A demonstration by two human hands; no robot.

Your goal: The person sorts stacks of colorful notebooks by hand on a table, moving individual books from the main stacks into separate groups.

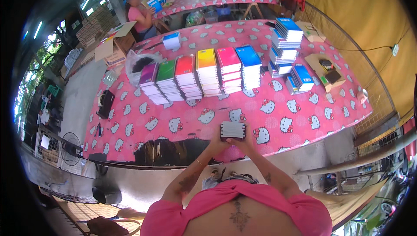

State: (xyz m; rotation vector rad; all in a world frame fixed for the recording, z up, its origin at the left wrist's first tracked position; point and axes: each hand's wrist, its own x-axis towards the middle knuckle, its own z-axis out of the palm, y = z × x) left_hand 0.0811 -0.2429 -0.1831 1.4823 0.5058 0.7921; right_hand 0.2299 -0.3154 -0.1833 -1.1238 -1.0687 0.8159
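Note:
Near the front edge of the table, my left hand (218, 142) and my right hand (246, 140) grip a small stack of spiral-bound notebooks (233, 129) from both sides. White page edges and dark binding coils face up; the cover colour is hard to make out. Beyond my hands stands a row of notebook stacks: purple (148, 73), green (166, 69), red (185, 65), yellow (206, 58), pink (228, 56) and blue (249, 55). To their right, more blue notebooks (289, 26) rise in a tall pile, with a shorter blue stack (302, 75) beside it.
The table has a pink cartoon-print cover (195, 125), torn at the front left. A black tape dispenser (104, 104) sits at the left edge. An open cardboard box (119, 47) and plastic bag (135, 69) are farther back. Another person (139, 16) holds a blue notebook at far left.

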